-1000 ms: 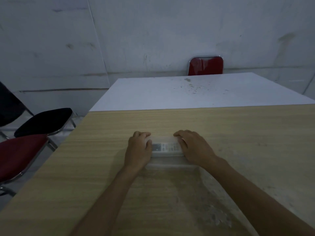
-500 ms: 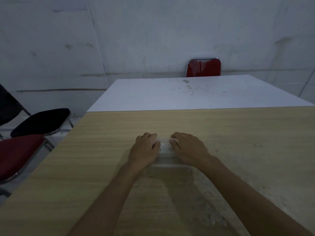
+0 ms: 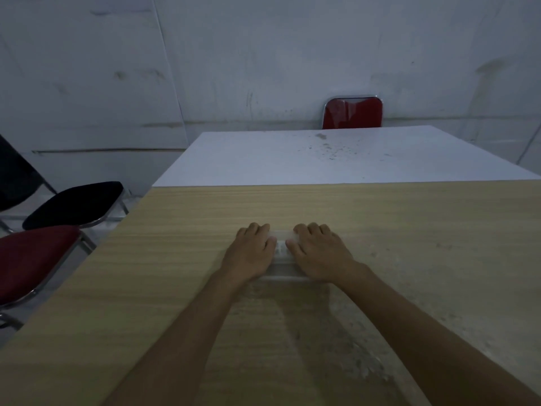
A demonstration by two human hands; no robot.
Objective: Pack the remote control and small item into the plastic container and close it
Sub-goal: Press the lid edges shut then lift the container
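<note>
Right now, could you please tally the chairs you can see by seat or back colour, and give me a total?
Red chairs: 2, one at the near left, one behind the white table
Black chairs: 1, at the left
Total: 3

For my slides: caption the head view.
Both hands, left and right, press flat on a clear plastic container on a wooden table.
</note>
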